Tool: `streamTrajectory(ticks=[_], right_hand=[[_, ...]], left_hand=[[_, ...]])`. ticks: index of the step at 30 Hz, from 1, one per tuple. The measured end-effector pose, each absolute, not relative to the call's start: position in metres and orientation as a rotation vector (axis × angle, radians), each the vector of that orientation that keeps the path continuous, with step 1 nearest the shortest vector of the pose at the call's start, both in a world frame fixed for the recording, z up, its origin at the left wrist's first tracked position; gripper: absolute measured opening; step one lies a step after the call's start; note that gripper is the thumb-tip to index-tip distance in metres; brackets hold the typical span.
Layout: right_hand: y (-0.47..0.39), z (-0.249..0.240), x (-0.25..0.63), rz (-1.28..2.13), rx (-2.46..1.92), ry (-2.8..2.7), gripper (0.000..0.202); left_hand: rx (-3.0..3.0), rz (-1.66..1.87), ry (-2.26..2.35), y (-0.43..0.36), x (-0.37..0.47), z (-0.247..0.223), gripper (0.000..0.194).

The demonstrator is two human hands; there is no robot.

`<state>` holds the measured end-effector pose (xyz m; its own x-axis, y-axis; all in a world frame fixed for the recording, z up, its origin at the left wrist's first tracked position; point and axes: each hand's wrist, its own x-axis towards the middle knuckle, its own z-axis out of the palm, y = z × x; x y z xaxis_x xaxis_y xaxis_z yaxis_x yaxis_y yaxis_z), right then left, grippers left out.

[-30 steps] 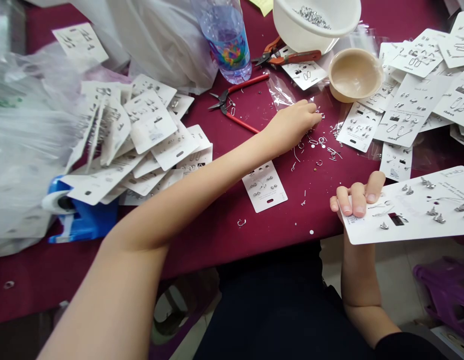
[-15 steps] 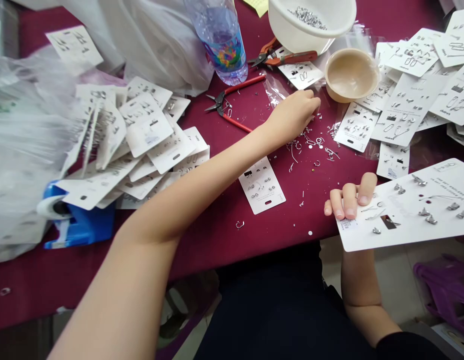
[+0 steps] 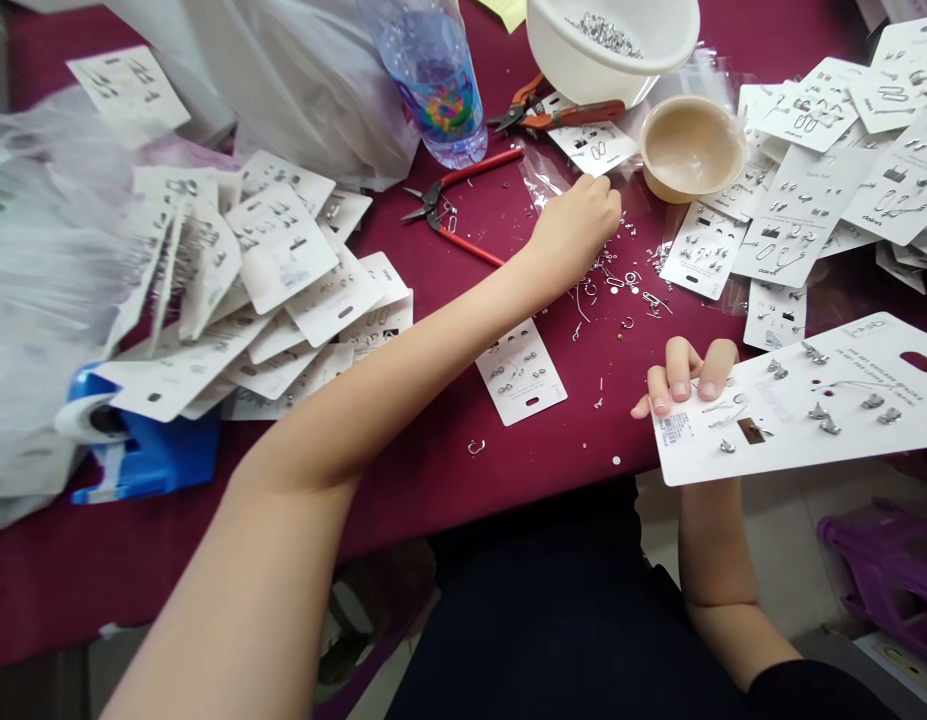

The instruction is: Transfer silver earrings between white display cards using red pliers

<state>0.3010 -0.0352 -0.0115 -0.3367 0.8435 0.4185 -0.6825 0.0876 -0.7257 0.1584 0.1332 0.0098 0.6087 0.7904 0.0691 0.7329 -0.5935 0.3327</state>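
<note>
My left hand [image 3: 575,225] reaches out over the table, fingers curled down among scattered small metal earring parts [image 3: 620,275]; its fingertips are hidden, so whatever they pinch does not show. On the right, my right hand [image 3: 684,375] grips a white earring card [image 3: 845,400] by its near-left edge, fingers on top. That card carries several silver studs, a fine chain and a barcode sticker, and is held tilted above the table's front edge. Partly beneath my left forearm lies a smaller earring card [image 3: 521,375].
Red-handled pliers [image 3: 433,205] lie open beyond my forearm, orange-handled pliers [image 3: 538,115] farther back. A beige bowl [image 3: 692,150], a white bowl [image 3: 613,60] of metal parts and a bottle [image 3: 440,90] stand behind. Card piles [image 3: 283,245] and a blue tape dispenser [image 3: 163,450] are left.
The whole view has shifted slightly. My left hand stays over the scattered parts with fingers curled. The card in my right hand has moved slightly left, showing more of its slotted end.
</note>
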Motion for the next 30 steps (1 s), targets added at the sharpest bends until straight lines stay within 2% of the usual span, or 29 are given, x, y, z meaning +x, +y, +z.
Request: streamTrajectory(ticks=[5,8,15,23,30], right_hand=[[-0.042,-0.009,0.289,1.546,-0.253,-1.049,0.022],[-0.046,-0.010,0.278,1.530,-0.268,-1.022,0.021],[-0.045,0.005,0.237,1.574,-0.331,-1.155,0.018],[-0.046,0.017,0.192,1.599,-0.396,-1.182,0.015],[-0.052,0.017,0.170,1.492,-0.536,-1.150,0.015]], left_hand=[[2.063,0.595,0.884,0.091,0.133,0.034,0.004],[1.589,0.605,0.636,0.048,0.107,0.045,0.007],[0.903,0.521,0.509,-0.008,0.055,0.042,0.026],[0.829,0.627,0.527,-0.023,0.016,0.041,0.023],[1.024,0.712,0.578,-0.026,-0.005,0.037,0.017]])
